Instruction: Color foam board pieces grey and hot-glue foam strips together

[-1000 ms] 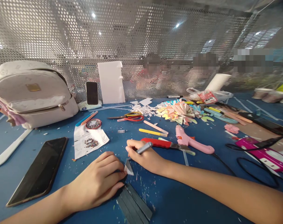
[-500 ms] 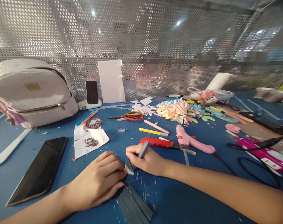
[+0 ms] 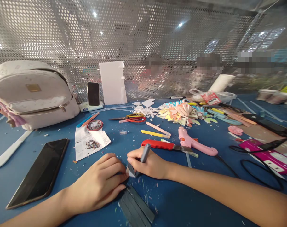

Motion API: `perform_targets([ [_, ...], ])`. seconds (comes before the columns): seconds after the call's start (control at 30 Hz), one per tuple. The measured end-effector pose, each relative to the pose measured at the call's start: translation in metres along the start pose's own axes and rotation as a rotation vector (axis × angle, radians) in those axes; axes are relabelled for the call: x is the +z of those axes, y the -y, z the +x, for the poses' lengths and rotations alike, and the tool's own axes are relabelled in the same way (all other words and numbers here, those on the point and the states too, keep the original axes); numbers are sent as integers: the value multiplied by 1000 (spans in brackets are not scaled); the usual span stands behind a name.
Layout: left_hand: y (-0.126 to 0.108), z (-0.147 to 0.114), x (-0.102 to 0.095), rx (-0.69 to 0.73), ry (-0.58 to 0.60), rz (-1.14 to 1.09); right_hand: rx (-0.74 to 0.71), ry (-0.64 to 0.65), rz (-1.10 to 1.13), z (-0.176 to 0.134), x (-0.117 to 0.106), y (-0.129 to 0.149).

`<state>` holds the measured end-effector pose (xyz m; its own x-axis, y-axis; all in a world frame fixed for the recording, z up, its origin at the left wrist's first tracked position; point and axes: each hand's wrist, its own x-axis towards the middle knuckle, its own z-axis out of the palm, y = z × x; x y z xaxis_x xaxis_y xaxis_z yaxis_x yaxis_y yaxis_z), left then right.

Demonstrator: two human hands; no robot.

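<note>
My right hand (image 3: 151, 162) is closed around a grey marker pen (image 3: 145, 153), tilted with its lower end down at a small flat piece (image 3: 130, 172). This piece is part white and part dark grey. The curled fingertips of my left hand (image 3: 103, 181) hold its left edge against the blue table. Just below these fingers lies a dark grey panel of long strips (image 3: 137, 208), its upper end by my left thumb. Beyond my right hand rests a red-handled knife (image 3: 158, 144), and a pink glue gun (image 3: 192, 142) is to its right.
A black phone (image 3: 39, 171) and a pale backpack (image 3: 34, 94) occupy the left. Glitter lies on white paper (image 3: 80, 149). Scissors (image 3: 136, 118), yellow and pink sticks and a heap of coloured paper scraps (image 3: 181, 113) are farther back. A magenta power strip (image 3: 267, 156) with black cables is at right.
My right hand and the marker have shifted very slightly, and the dark area on the small piece looks a little wider. My left hand stays in place.
</note>
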<state>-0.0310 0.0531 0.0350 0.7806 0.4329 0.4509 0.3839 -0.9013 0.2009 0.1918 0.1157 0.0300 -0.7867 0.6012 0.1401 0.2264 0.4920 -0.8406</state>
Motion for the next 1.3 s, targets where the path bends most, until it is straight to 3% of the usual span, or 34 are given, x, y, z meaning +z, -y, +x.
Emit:
perform_targets([
  [0.17,0,0,0,4,5,-6,24,-62,20,0,-1,2],
  [0.33,0,1,0,3,4,3,27,-16,48,0,-1,1],
  [1.3,0,-2,2,-9,13,-15,76,-85,106,3,2,-2],
])
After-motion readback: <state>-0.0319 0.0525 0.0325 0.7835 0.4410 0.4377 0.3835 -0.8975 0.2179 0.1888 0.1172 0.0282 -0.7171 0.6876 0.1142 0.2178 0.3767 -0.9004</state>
